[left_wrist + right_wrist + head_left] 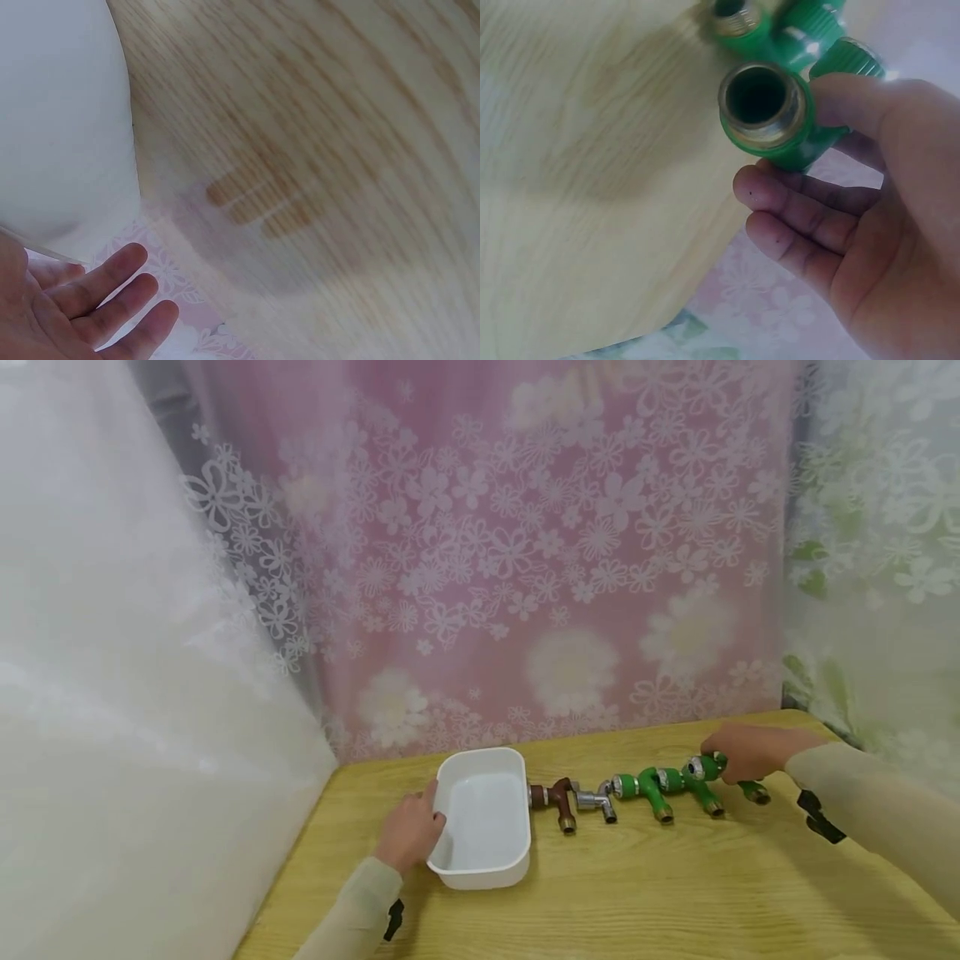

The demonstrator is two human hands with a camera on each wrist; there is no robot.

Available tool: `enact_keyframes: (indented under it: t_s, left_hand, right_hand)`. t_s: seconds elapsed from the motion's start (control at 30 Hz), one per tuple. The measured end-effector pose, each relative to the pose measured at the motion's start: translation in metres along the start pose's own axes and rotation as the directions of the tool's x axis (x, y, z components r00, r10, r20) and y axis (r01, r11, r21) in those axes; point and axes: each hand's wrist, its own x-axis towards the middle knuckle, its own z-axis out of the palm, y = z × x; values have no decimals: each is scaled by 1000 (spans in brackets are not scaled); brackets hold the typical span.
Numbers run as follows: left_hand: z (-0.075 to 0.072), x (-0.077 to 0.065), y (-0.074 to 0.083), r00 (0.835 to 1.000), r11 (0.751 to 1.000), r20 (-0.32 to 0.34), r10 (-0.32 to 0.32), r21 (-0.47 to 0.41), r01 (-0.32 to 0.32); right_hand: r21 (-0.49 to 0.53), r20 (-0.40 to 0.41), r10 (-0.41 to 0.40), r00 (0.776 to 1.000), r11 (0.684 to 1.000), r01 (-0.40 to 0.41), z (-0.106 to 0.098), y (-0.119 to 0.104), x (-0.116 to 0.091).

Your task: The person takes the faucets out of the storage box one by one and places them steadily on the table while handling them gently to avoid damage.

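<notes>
My left hand (pixel 411 831) holds the left rim of a white plastic basin (pixel 483 814), thumb over the inside edge. In the left wrist view, several fingers (pixel 112 279) stretch out beside the basin's wall (pixel 64 135). My right hand (pixel 750 750) pinches a green tap (pixel 705 767) at the right end of a row of taps. Its threaded brass outlet (pixel 763 105) faces the right wrist camera, while the lower fingers (pixel 795 240) stay loosely bent below. Just left of it lie two more green taps (pixel 651 789), a silver tap (pixel 596 800) and a brown tap (pixel 558 802).
Everything stands on a wood-grain table (pixel 615 893). The brown tap's end is right at the basin's right wall. A pink flowered curtain (pixel 525 568) hangs behind the table, with a white sheet (pixel 135 693) at left and a pale leafy one (pixel 877 610) at right.
</notes>
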Motion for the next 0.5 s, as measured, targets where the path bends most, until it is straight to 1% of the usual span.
enact_keyframes:
  t_s: [0.17,0.5]
  left_hand:
    - [1,0,-3,1000,1000,-10,-12,11,12]
    - [1,-1,-7,1000,999,2,-26,20,26]
  right_hand:
    - [6,-17,15,1000,1000,-15,8,10,2]
    - [-26,-48,29,998,999,-30,19,24,6]
